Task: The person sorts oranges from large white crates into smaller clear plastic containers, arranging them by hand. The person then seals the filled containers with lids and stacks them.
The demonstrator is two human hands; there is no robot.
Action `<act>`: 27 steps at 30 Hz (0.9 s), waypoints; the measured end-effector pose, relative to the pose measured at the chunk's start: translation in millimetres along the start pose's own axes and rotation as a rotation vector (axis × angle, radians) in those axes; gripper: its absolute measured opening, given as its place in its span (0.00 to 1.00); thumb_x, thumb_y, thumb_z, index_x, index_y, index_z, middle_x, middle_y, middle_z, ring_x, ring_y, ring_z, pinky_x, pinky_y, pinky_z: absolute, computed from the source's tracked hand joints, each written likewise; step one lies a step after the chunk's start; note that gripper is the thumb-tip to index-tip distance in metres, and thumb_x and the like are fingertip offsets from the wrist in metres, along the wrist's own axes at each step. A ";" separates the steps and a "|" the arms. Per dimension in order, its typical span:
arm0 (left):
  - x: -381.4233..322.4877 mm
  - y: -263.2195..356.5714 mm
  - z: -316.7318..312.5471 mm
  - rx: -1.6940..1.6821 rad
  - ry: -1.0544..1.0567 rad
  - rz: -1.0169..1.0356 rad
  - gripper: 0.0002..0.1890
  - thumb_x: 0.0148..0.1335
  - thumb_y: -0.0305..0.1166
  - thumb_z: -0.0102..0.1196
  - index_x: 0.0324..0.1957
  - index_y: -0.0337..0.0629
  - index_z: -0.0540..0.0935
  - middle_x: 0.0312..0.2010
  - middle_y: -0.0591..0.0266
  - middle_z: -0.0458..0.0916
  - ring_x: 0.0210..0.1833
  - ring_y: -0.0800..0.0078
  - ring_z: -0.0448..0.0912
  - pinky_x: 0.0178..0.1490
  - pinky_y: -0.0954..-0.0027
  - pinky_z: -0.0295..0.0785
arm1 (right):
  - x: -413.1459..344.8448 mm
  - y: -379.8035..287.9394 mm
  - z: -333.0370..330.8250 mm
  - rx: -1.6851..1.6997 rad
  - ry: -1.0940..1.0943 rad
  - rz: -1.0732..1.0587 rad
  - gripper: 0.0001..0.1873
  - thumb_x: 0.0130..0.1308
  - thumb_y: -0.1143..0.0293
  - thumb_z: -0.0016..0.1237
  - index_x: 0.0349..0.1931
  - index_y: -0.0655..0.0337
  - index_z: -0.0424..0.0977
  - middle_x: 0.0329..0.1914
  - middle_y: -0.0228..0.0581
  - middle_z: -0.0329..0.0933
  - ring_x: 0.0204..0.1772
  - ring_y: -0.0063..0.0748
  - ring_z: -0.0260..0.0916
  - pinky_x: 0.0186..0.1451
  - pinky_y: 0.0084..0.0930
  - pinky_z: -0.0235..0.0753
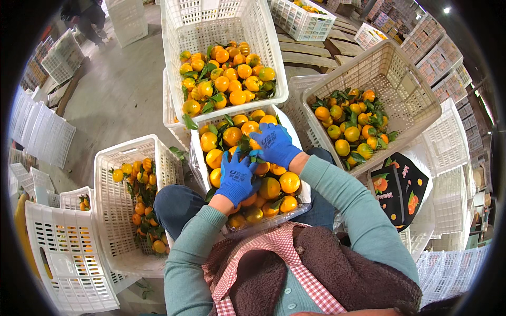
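Note:
Both of my hands wear blue knit gloves with printing on the backs. They are close together over a shallow box [288, 125] with a pale lining and clear film at its edges, between my knees. Orange mandarins [270, 188], some with green leaves, fill the box. My left hand [238, 176] rests palm down on the fruit near the middle, fingers pointing away from me. Farther back and to the right, my right hand [275, 144] bends its fingers down among mandarins and leaves. The gloves hide whether either hand grips a fruit.
A large white plastic crate [225, 33] of mandarins stands directly beyond the box. Other mandarin crates stand at right [399, 89] and left [118, 221]. Black printed cardboard [395, 189] lies at my right. A person [85, 19] is at the far left, near stacked crates.

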State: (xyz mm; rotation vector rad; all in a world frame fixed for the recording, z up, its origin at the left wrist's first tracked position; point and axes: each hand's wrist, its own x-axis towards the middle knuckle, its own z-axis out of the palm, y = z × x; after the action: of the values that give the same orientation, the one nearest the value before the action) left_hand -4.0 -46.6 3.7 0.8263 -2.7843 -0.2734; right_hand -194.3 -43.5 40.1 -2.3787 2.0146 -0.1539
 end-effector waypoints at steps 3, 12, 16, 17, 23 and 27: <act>-0.1 -0.8 1.4 0.009 0.025 0.018 0.35 0.46 0.51 0.61 0.59 0.56 0.74 0.57 0.53 0.73 0.65 0.41 0.61 0.68 0.35 0.47 | 0.2 6.3 -7.0 0.098 -0.007 -0.071 0.23 0.54 0.56 0.55 0.51 0.53 0.74 0.47 0.52 0.73 0.48 0.49 0.74 0.50 0.41 0.74; -8.7 3.9 -5.5 -0.063 0.064 0.059 0.36 0.44 0.48 0.62 0.59 0.52 0.75 0.56 0.53 0.73 0.64 0.43 0.63 0.68 0.37 0.48 | 10.0 -22.3 -0.9 -0.045 -0.119 0.137 0.28 0.55 0.52 0.55 0.52 0.59 0.72 0.46 0.52 0.74 0.49 0.50 0.74 0.50 0.41 0.74; -10.3 4.0 -5.3 -0.131 0.041 0.080 0.34 0.44 0.47 0.62 0.57 0.49 0.75 0.55 0.54 0.74 0.63 0.47 0.65 0.67 0.40 0.50 | 6.7 -16.9 -2.6 0.068 -0.095 0.176 0.30 0.54 0.53 0.56 0.56 0.56 0.69 0.53 0.53 0.70 0.51 0.51 0.74 0.48 0.43 0.76; -10.7 3.1 -5.1 -0.127 0.019 0.077 0.34 0.44 0.47 0.62 0.57 0.49 0.75 0.55 0.54 0.74 0.62 0.48 0.66 0.67 0.41 0.51 | 7.5 -15.1 -3.3 0.081 -0.124 0.169 0.30 0.54 0.54 0.55 0.56 0.56 0.69 0.53 0.54 0.70 0.51 0.51 0.74 0.49 0.43 0.76; -13.9 -2.2 -7.2 -0.218 0.026 0.170 0.34 0.45 0.45 0.64 0.58 0.53 0.75 0.55 0.53 0.74 0.61 0.51 0.68 0.67 0.45 0.53 | 30.0 -18.0 6.6 0.041 -0.267 0.175 0.29 0.52 0.58 0.55 0.55 0.58 0.69 0.50 0.56 0.72 0.51 0.52 0.75 0.48 0.45 0.77; -12.6 -6.6 -14.3 -0.181 -0.016 0.147 0.33 0.48 0.46 0.63 0.60 0.54 0.74 0.59 0.52 0.71 0.61 0.49 0.67 0.67 0.45 0.54 | 28.8 -2.1 9.5 0.137 -0.205 0.160 0.34 0.50 0.49 0.58 0.54 0.61 0.69 0.49 0.58 0.73 0.50 0.56 0.75 0.51 0.45 0.75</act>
State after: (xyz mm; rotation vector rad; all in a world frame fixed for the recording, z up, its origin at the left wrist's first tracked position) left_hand 13.4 -46.7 13.8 0.5775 -2.7656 -0.4978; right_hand -186.8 -72.0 32.5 -2.0506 2.0167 -0.0414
